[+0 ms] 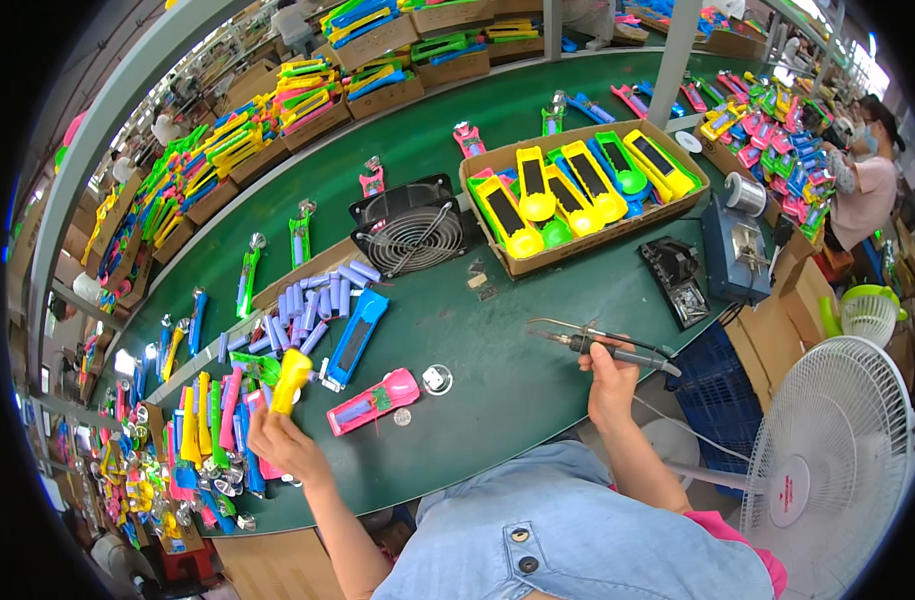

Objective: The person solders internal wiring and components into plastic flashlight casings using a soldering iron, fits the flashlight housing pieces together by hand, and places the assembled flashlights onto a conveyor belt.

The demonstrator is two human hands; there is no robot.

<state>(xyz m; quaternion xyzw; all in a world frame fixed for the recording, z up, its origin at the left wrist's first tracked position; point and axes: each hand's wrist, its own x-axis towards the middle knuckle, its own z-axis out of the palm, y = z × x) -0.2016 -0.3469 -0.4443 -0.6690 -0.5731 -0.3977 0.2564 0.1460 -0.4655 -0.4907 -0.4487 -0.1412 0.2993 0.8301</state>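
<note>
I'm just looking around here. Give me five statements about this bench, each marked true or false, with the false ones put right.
1. The left hand holds a yellow plastic piece. True.
2. The right hand holds scissors. False: it grips a soldering iron.
3. Several yellow pieces lie in the cardboard box. True.
4. The lone pink piece between the hands lies in that box. False: it lies on the green table.
5. A white fan stands at the right. True.

Green workbench (518,370), grey post (676,60)

Tilted yellow casing (293,378), black soldering iron (580,343)
</note>
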